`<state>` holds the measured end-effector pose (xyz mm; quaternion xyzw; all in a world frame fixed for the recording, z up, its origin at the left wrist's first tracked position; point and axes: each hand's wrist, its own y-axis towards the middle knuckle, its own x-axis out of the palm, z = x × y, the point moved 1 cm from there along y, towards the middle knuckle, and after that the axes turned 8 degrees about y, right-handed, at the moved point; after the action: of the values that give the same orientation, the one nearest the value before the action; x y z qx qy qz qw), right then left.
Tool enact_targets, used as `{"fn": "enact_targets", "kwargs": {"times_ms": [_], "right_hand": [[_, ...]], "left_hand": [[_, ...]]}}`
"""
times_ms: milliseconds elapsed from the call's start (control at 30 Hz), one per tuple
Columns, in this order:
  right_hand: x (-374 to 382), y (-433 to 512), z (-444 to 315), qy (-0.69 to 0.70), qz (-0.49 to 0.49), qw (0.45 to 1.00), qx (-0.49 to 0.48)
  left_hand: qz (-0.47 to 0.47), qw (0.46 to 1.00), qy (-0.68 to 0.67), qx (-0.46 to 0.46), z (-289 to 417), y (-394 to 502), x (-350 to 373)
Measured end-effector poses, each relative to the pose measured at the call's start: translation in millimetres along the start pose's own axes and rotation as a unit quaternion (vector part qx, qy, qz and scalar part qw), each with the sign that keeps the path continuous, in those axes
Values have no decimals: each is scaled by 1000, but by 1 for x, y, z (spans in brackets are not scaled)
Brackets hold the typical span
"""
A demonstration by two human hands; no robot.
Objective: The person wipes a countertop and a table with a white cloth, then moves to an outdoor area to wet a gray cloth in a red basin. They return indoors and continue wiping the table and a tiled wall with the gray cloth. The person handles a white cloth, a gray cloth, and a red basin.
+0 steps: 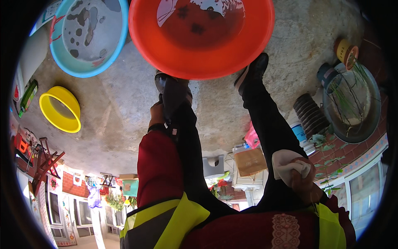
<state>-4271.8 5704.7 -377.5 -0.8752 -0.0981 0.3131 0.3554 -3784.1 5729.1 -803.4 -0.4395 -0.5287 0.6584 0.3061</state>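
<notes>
My left hand (157, 114), at the end of a red sleeve, is low beside my left shin and shoe. It is against a dark, flat piece (174, 95), perhaps cloth, that hangs over the shoe; its fingers are mostly hidden. By my right thigh, my right hand (303, 179) is closed on a bunched white cloth (284, 160). A large red plastic basin (199, 67) with water in it stands in front of my feet. Left of it is a light blue basin (85, 73) with a wet, patchy bottom.
A yellow basin (76, 119) sits on the concrete floor at left, near a green bottle (28, 97). On the right are a grey tub (357, 138) with plants, a ribbed dark pot (310, 113) and a yellow-brown pot (343, 51). A cardboard box (250, 162) and grey stool (213, 166) show between my legs.
</notes>
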Motion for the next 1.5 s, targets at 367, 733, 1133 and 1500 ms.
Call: {"fn": "enact_targets", "kwargs": {"times_ms": [367, 733, 1133, 1500], "right_hand": [[2, 3, -8, 18, -20, 1000, -8], [-7, -11, 18, 99, 21, 995, -17], [-16, -43, 55, -72, 111, 986, -96], [-31, -42, 67, 55, 121, 990, -44]], "left_hand": [[297, 948, -113, 5, 115, -26, -37], [55, 914, 35, 400, 384, -87, 42], [83, 957, 178, 215, 391, -48, 105], [98, 858, 176, 473, 440, -50, 125]]}}
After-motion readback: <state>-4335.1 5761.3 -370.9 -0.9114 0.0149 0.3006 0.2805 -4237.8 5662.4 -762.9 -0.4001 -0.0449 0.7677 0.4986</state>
